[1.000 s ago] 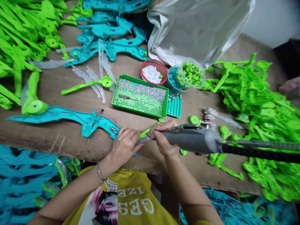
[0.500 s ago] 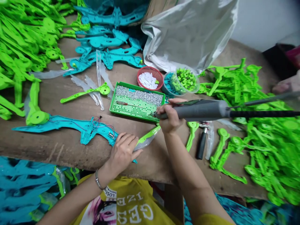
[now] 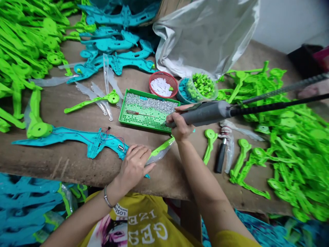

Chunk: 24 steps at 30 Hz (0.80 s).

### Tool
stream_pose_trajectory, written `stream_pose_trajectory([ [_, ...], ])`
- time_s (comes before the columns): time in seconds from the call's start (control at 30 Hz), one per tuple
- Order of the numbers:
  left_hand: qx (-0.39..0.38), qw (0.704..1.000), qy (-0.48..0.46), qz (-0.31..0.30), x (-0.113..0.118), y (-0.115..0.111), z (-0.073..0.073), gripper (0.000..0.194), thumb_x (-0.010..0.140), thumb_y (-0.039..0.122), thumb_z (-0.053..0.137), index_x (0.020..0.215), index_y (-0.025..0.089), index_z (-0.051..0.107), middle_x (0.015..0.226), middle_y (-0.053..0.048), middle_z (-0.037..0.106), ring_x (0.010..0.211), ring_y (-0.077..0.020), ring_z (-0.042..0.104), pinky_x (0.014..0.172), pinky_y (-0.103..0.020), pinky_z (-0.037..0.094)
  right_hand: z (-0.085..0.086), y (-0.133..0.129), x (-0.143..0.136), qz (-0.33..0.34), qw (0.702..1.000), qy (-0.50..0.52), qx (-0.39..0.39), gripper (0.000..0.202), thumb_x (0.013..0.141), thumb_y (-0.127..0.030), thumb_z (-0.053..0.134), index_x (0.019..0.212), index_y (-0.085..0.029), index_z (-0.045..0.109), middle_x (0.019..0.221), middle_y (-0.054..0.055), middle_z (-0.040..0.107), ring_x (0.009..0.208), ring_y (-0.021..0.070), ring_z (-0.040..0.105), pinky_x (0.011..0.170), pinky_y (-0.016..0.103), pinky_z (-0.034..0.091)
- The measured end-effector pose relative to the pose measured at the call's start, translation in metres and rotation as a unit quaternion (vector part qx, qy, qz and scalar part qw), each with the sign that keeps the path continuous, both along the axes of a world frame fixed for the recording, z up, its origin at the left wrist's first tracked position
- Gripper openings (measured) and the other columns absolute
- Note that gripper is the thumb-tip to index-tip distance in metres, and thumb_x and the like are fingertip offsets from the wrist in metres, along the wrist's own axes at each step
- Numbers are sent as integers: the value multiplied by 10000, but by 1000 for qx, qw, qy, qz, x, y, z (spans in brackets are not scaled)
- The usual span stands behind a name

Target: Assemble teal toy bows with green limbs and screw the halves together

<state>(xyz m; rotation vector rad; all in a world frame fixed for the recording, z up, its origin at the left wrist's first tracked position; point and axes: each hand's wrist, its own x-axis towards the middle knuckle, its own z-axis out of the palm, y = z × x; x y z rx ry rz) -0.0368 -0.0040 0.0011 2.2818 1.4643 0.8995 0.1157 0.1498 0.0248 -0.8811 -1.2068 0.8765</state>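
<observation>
My right hand (image 3: 182, 127) is wrapped around a grey electric screwdriver (image 3: 208, 114), its tip over the right part of a green perforated tray (image 3: 122, 116). Many small silver screws (image 3: 160, 104) fill the tray's far side, and a thin screwdriver with a reddish handle (image 3: 133, 113) lies inside. My left hand (image 3: 135, 167) lies closed over the right end of a blue toy bow half (image 3: 77, 136), hiding the joint there. From under its fingers sticks out a green limb piece (image 3: 161, 146) with a clear blade-shaped part (image 3: 162, 156). Thin wires run along the bow half.
A red basket (image 3: 151, 90) of white pieces and tubs of blue and green parts (image 3: 203, 85) stand behind the tray. Green parts (image 3: 303, 144) pile up at right and left. A black-handled hammer-like tool (image 3: 220, 157) lies right of my forearm. Cables trail rightward from the electric screwdriver.
My right hand and the electric screwdriver have shifted slightly; its cable end now tilts higher. My left hand stays on the bow half. The whole view has moved a little.
</observation>
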Motion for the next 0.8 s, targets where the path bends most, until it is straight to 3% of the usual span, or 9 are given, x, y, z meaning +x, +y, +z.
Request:
stream_pose_trajectory([
  [0.17, 2, 1000, 4, 2, -2, -3, -1, 302, 859, 323, 708, 1114, 168, 662, 1097, -101, 745, 1041, -259, 685, 970, -461, 506, 24, -14, 5, -22, 1000, -1, 5, 233, 772, -368, 700, 920, -257, 557, 530, -95, 504, 428, 122, 509, 484, 284, 450],
  [0.27, 4, 1000, 8, 0, -5, -5, -1, 297, 868, 347, 698, 1107, 171, 671, 1096, -102, 748, 1046, -263, 687, 968, -459, 506, 46, -33, 19, -32, 999, 16, 36, 196, 771, -323, 697, 901, -251, 569, 525, -82, 511, 427, 123, 508, 485, 286, 457],
  [0.33, 11, 1000, 7, 1, -6, -6, 0, 299, 872, 351, 695, 1103, 162, 673, 1101, -103, 749, 1045, -264, 690, 969, -453, 504, 53, -44, 31, -40, 998, 13, 46, 166, 765, -300, 703, 863, -243, 582, 518, -74, 519, 422, 121, 504, 481, 283, 459],
  [0.6, 17, 1000, 15, -2, -5, -4, 5, 272, 879, 340, 687, 1098, 180, 682, 1080, -98, 756, 1030, -259, 701, 959, -445, 508, 19, -54, 57, -79, 997, 4, -5, 184, 771, -271, 703, 912, -246, 587, 519, -94, 539, 420, 113, 504, 482, 263, 470],
  [0.8, 18, 1000, 15, -2, -5, -5, 4, 292, 872, 347, 701, 1100, 167, 673, 1088, -100, 755, 1034, -262, 699, 963, -446, 502, 14, -54, 55, -74, 997, -5, -37, 204, 746, -322, 713, 840, -242, 550, 503, -94, 528, 411, 116, 507, 473, 276, 471],
])
